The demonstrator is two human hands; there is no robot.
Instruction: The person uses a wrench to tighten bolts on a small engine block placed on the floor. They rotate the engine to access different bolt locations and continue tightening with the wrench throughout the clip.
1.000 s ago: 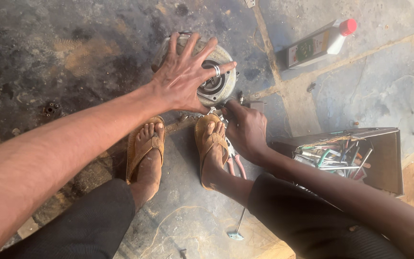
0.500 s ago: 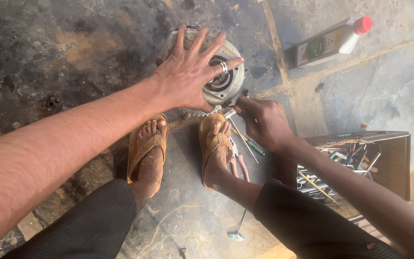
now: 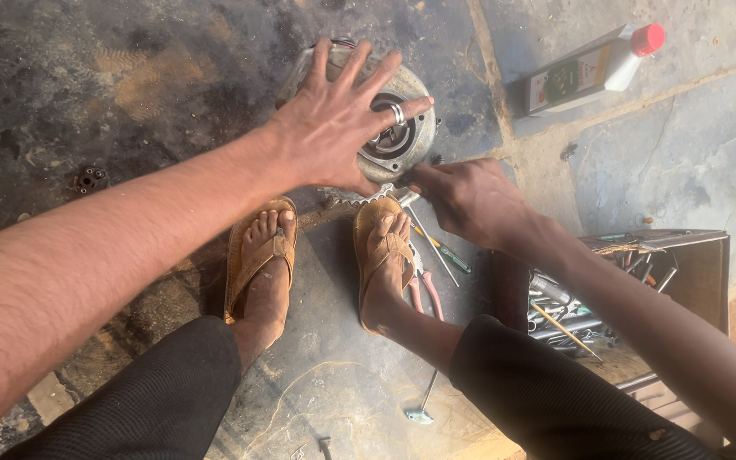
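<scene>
Fingers of left hand (image 3: 334,128) splayed on round ribbed metal housing (image 3: 402,140), right hand (image 3: 466,200) beside toothed sprocket (image 3: 351,196)

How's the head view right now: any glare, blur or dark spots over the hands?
Head view: sharp, even daylight, no glare. The left hand on the round metal housing is clearly lit; the right hand is darker, hiding what its fingers grip. Forearms bulge at the edges from wide-angle distortion.

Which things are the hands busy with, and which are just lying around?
In use:
- left hand spread on the round metal housing
- right hand at the toothed sprocket beside it; what it grips is hidden

Lying about:
- bottle with red cap
- pliers
- screwdriver
- tool box
</scene>
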